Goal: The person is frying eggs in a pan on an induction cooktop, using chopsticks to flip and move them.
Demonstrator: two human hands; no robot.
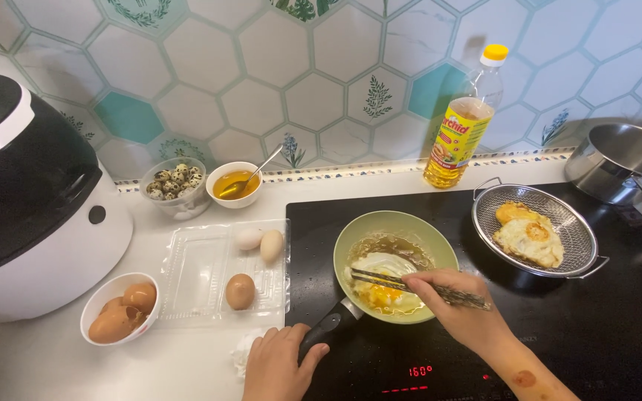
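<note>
A small green frying pan point(440, 249) stands on the black induction hob point(618, 327), with an egg point(384, 282) frying in oil inside it. My left hand point(276, 364) grips the pan's black handle point(332, 324) at the near edge. Over the pan's near rim, my right hand point(458, 304) holds a pair of chopsticks point(388, 280) whose tips rest on the egg.
A wire strainer point(581, 223) with fried eggs sits right of the pan, a steel pot point(622, 160) behind it. An oil bottle point(462, 126) stands at the wall. Left of the hob: a clear egg tray point(202, 275), a bowl of eggshells point(105, 301), quail eggs point(174, 182), an oil bowl point(235, 184), a large cooker point(31, 200).
</note>
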